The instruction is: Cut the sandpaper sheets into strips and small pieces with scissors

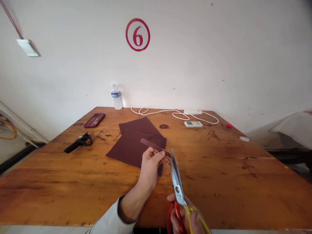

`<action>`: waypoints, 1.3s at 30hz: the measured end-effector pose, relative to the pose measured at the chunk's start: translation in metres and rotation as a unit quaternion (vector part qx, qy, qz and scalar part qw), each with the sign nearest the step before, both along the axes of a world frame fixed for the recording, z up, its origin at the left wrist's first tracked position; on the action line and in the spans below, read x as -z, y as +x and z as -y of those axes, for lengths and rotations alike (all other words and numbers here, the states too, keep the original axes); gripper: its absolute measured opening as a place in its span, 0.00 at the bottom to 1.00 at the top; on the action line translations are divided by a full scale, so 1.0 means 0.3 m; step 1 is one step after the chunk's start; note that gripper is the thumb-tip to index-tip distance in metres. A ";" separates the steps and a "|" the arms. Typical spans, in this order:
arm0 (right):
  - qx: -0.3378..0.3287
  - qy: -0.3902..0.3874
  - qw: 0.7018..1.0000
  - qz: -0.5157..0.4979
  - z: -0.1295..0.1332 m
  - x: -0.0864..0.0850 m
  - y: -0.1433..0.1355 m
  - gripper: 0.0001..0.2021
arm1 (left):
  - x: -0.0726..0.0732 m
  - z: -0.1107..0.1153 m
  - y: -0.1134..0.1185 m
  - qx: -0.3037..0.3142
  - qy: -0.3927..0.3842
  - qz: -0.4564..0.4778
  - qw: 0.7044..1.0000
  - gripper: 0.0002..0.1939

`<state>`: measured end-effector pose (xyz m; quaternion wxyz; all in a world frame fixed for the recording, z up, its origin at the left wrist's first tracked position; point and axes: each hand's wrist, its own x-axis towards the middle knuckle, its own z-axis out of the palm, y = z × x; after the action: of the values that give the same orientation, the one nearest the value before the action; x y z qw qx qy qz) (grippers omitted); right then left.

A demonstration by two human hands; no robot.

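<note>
Between thumb and fingers my left hand [151, 167] pinches a narrow dark maroon strip [152, 145], which slants down to the right. My right hand [186, 216] grips scissors [178, 191] with one red and one yellow handle. Their blades point away from me and are slightly parted, with the strip's right end at the blade tips. Whether the blades touch the strip I cannot tell. Beneath my left hand lie two overlapping dark maroon sheets [133, 149], and another dark piece [160, 169] shows just below that hand.
On the wooden table [73, 188] are a black strapped object [79, 143] and a maroon phone-like case [95, 120] at left. A water bottle [116, 97] stands by the wall. A white cable [161, 111], a power strip [193, 112] and a small white device [193, 124] lie at the back.
</note>
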<state>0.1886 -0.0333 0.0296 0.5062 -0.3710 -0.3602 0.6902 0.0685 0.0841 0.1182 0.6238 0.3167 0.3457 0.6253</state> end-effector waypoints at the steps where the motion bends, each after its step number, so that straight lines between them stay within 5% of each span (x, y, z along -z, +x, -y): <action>1: 0.001 -0.001 1.000 -0.003 -0.001 -0.007 -0.004 0.41 | 0.001 0.000 0.002 -0.001 0.003 0.000 1.000 0.07; 13: 0.038 -0.035 0.997 -0.056 0.015 -0.029 -0.042 0.34 | 0.011 0.018 0.010 0.031 -0.038 0.024 0.999 0.12; 22: -0.002 0.000 0.995 -0.096 0.042 0.066 -0.049 0.32 | 0.027 0.107 0.028 -0.041 -0.046 0.075 0.995 0.09; 30: 0.064 -0.053 0.994 -0.067 0.112 -0.007 -0.102 0.34 | 0.037 0.168 0.048 -0.091 -0.043 0.075 0.992 0.09; 39: 0.015 -0.112 0.992 -0.054 0.124 0.116 -0.101 0.35 | 0.073 0.216 0.067 -0.101 -0.065 0.111 0.987 0.10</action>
<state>0.1584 -0.0703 -0.0051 0.4903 -0.3929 -0.2474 0.7376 0.0887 0.0192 0.0964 0.6114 0.1677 0.3445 0.6924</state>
